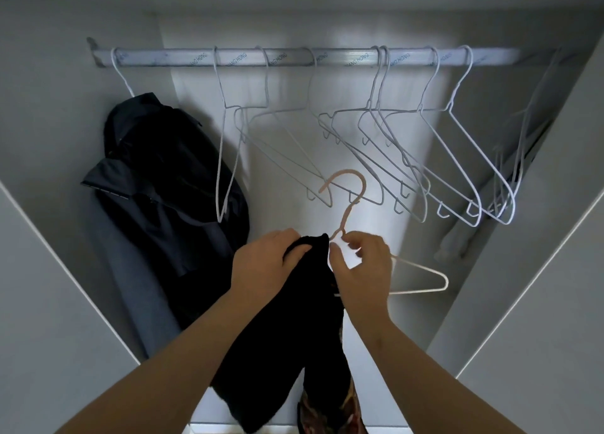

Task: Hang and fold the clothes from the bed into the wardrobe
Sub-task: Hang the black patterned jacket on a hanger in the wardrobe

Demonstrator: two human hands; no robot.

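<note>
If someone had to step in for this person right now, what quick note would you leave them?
Left hand grips the black garment at its top. Right hand pinches the pink hanger at its neck; one hanger arm is bare.
Done: a dark jacket hangs on the rail.
Left: finish fitting the garment, hook it on the rail beside the white hangers.
</note>
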